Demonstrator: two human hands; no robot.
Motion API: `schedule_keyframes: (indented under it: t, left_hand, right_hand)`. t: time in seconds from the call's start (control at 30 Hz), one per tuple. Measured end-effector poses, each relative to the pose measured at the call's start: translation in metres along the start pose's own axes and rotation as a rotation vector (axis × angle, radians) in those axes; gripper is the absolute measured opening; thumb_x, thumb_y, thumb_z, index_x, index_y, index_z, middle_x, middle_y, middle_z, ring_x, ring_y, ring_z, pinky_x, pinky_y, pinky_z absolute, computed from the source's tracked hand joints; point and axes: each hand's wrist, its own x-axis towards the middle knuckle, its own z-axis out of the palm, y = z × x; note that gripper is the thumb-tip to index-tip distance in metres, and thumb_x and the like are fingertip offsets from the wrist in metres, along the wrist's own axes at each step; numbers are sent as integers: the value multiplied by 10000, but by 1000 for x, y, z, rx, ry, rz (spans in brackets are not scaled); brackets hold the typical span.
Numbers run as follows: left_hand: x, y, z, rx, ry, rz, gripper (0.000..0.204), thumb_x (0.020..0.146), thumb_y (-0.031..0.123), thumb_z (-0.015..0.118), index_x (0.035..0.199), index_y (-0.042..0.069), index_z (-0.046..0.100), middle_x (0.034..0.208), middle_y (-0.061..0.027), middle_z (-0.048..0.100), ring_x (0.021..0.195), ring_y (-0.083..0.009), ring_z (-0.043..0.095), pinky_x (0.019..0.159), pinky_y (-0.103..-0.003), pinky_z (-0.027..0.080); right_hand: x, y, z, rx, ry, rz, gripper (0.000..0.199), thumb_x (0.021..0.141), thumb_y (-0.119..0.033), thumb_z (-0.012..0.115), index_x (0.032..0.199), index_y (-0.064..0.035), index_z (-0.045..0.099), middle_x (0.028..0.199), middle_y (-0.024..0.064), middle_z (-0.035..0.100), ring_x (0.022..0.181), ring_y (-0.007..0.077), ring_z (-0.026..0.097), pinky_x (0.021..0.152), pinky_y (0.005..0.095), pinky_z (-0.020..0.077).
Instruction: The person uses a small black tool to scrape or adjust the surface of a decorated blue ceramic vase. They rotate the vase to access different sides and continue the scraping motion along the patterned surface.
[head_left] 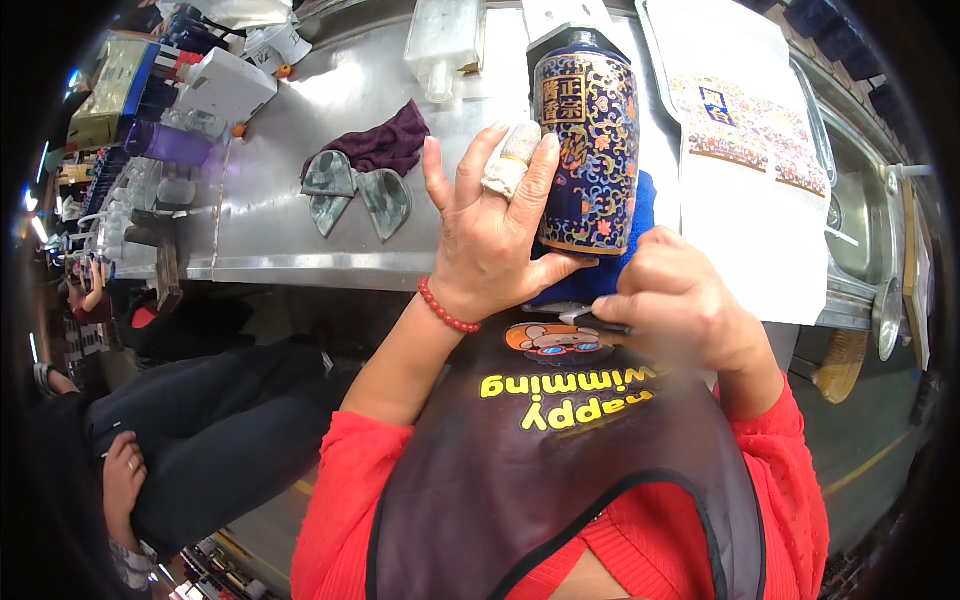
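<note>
A dark blue bottle with a colourful floral pattern and gold panels has its neck toward the far side. A blue cloth shows beside its base. My left hand grips the bottle's left side, thumb along its base and index finger on its flank; the other fingers spread away. A pale wrapping covers one finger. Closer to me than the base, my right hand is closed, partly blurred, round a dark-handled tool with a metal end. The tool's exact kind cannot be made out.
A white sheet with printed floral patterns lies right. Left on the metal table are a purple cloth and green-grey pads. A clear container stands beyond. Another person's hand shows at left.
</note>
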Motion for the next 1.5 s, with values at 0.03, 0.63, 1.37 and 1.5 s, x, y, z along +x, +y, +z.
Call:
schedule_keyframes:
  t: [0.03,0.63,1.37,1.5]
  left_hand:
    - [0,0,2,-20,4,-20,1082,703,651,797,1517,17,471,1290,-175,647,1412,-379,382,1171,-693,34]
    - [7,8,6,-10,12,-59,1039,695,631,766,1536,98,468,1451,-174,543,1401,-376,382,1172,-685,50]
    - [3,14,3,-585,-97,-219,1034,765,247,762,1617,3,228,1585,-273,332,1475,-431,286,1219,-536,121]
    - [3,17,4,-615,-97,-234,994,793,230,744,1607,-19,232,1566,-274,355,1471,-417,302,1225,-519,133]
  right_hand:
    - [1,0,0,-40,133,51,297,676,-23,789,966,-50,732,791,41,551,714,233,576,674,373,463]
    - [6,-12,7,-339,319,110,341,617,-48,772,956,-57,729,799,18,526,665,200,526,688,367,417]
    - [-17,9,25,316,614,719,123,928,-111,780,965,-19,706,848,1,655,718,43,575,611,216,450]
    - [-16,9,21,306,590,712,142,929,-135,782,964,-18,707,840,5,653,734,56,577,638,230,463]
